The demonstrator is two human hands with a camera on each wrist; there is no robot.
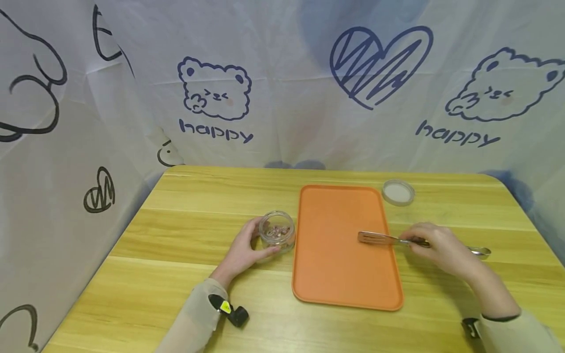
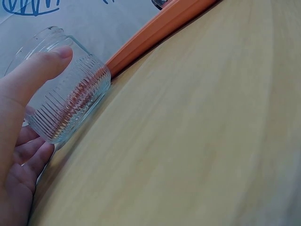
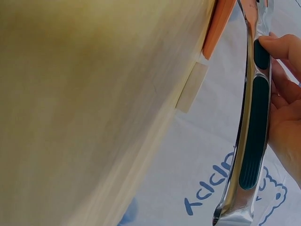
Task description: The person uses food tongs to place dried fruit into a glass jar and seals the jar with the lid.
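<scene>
A clear glass jar without its lid stands on the table at the tray's left edge. Small reddish pieces lie in its bottom, too small to identify; ribbed glass blurs them in the left wrist view. My left hand holds the jar from the left, thumb on the near side and fingers around the far side. Metal tongs with a slotted end are gripped by my right hand, their tip above the tray's right part. Dark green inserts line the tongs' handle. Nothing shows between the tongs' tips.
An orange tray lies lengthwise on the wood-grain table, between my hands. A round, shallow lid rests beyond the tray's far right corner. Printed white cloth hangs behind the table and along its left side.
</scene>
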